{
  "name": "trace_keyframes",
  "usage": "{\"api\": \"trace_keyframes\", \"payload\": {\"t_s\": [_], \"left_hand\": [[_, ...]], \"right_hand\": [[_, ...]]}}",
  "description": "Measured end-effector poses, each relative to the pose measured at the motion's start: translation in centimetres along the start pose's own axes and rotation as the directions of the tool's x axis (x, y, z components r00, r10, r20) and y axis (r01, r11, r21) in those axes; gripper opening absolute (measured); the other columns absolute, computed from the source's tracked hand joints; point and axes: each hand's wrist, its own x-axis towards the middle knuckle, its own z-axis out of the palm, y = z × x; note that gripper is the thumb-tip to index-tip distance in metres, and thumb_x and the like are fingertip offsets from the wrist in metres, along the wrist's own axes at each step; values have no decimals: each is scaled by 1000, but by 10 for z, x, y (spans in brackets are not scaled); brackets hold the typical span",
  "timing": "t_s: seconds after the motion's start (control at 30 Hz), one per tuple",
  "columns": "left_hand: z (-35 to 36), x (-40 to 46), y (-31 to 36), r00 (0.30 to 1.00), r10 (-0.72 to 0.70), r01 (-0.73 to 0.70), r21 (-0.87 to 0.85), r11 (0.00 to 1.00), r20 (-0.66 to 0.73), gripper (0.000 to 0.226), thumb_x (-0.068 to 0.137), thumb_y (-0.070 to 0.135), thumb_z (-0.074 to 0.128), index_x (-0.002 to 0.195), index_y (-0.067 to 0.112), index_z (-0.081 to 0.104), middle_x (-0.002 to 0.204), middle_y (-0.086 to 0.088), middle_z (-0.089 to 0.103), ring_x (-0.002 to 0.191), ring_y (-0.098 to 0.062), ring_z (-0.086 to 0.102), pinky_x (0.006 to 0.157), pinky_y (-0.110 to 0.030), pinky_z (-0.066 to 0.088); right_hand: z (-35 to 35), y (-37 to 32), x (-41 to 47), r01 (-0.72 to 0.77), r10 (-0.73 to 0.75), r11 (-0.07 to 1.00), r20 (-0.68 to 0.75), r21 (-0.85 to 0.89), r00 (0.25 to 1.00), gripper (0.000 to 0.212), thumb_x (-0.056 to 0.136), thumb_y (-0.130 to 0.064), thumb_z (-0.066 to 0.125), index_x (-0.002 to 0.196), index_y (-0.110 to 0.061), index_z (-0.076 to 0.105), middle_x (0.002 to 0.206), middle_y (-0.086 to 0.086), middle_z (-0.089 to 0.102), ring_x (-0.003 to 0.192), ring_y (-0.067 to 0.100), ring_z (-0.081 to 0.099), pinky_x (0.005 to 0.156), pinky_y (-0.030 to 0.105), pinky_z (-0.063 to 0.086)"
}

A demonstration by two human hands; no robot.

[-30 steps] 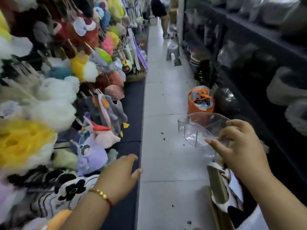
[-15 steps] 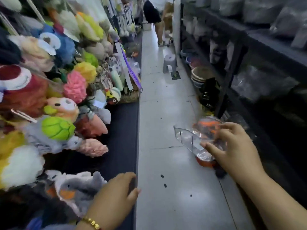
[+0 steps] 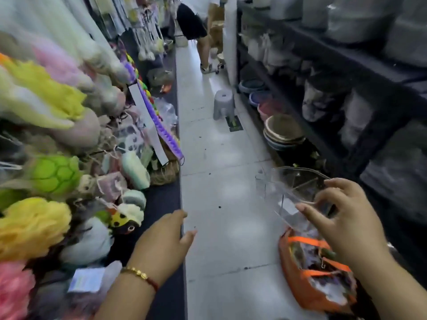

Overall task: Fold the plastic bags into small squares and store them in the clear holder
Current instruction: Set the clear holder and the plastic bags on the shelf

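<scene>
Fingers point(image 3: 322, 219) of the right hand point(image 3: 349, 229) curl around the clear holder point(image 3: 290, 192), thumb on its near wall and the others over its far rim, holding it in the air above the floor point(image 3: 221, 172). It is rigid see-through plastic with inner dividers and a small pale label whose writing is too blurred to read. Just below it stands an orange bag point(image 3: 309, 282) with orange straps, stuffed with crumpled material. The left hand point(image 3: 161, 241), fingers loosely spread and holding nothing, hovers at the edge of a dark display ledge point(image 3: 161, 204); a gold bracelet point(image 3: 138, 273) circles its wrist. Fluffy plush toys point(image 3: 46, 174) crowd the left side, one with an unreadable white tag point(image 3: 86, 279). Dark shelving point(image 3: 323, 72) with stacked bowls point(image 3: 283, 132) lines the right. A grey plastic stool point(image 3: 223, 107) and another person point(image 3: 196, 31) stand farther down the aisle.
</scene>
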Motion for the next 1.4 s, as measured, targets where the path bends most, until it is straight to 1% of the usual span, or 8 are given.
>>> {"api": "trace_keyframes", "payload": {"t_s": [0.13, 0.27, 0.37, 0.47, 0.67, 1.0, 1.23, 1.4], "left_hand": [[-29, 105, -3, 1000, -21, 22, -33, 999, 7, 44, 94, 47, 53, 134, 31, 45, 120, 10, 56, 111, -8, 55, 92, -29, 47], [-43, 217, -10, 998, -61, 61, -5, 998, 10, 43, 94, 49, 52, 133, 30, 46, 124, 9, 55, 114, -7, 55, 95, -30, 47], [-57, 312, 0, 994, -110, 110, 15, 994, 4, 43, 94, 49, 51, 132, 29, 47, 128, 7, 55, 115, -9, 55, 96, -30, 47], [-79, 411, 16, 995, -99, 99, -4, 995, 6, 29, 94, 45, 53, 117, 27, 54, 115, 5, 61, 104, -13, 58, 91, -31, 48], [-121, 581, 15, 985, -169, 170, -21, 985, 20, 34, 94, 42, 55, 125, 27, 53, 119, 4, 59, 110, -17, 58, 89, -28, 46], [-167, 846, -56, 955, -260, 265, -12, 964, 139, 39, 95, 37, 53, 131, 23, 48, 128, -2, 59, 115, -19, 58, 94, -29, 46], [-231, 1041, -54, 974, -188, 186, 25, 982, 125, 32, 96, 39, 53, 124, 24, 49, 114, 1, 61, 104, -17, 59, 72, -27, 41], [-254, 1169, -71, 956, -287, 289, -35, 957, 67, 38, 95, 40, 55, 128, 24, 48, 122, 1, 58, 107, -16, 59, 88, -27, 46]], "right_hand": [[34, 2, 106, -7, 6, 999, -11, -37, 1000, 29, 67, -40, 82, 68, -16, 65, 119, 6, 55, 107, 11, 47, 76, 28, 33], [86, 8, 231, 9, -9, 1000, 7, -28, 1000, 27, 69, -39, 82, 70, -17, 66, 123, 5, 54, 110, 13, 47, 78, 27, 33], [126, 8, 340, 75, -75, 997, 53, 3, 996, 28, 70, -39, 82, 72, -16, 66, 124, 3, 53, 102, 8, 45, 77, 26, 33], [165, -5, 453, 162, -160, 987, 114, -10, 981, 32, 70, -41, 81, 72, -13, 66, 123, 6, 54, 104, 17, 51, 78, 27, 35], [253, -40, 631, 229, -236, 972, 194, 54, 952, 33, 71, -41, 82, 70, -16, 60, 121, 7, 55, 111, 24, 53, 84, 30, 39], [398, -76, 858, 177, -205, 975, 227, 138, 952, 33, 70, -39, 82, 64, -30, 50, 111, -9, 46, 103, 11, 48, 81, 25, 35], [466, -84, 1015, 91, -127, 985, 268, 145, 955, 29, 70, -34, 82, 66, -30, 53, 117, -3, 51, 105, 5, 42, 83, 29, 37], [545, -92, 1159, 78, -122, 985, 310, 151, 943, 31, 67, -33, 85, 63, -25, 55, 134, 6, 45, 124, 16, 40, 94, 28, 32]]}}
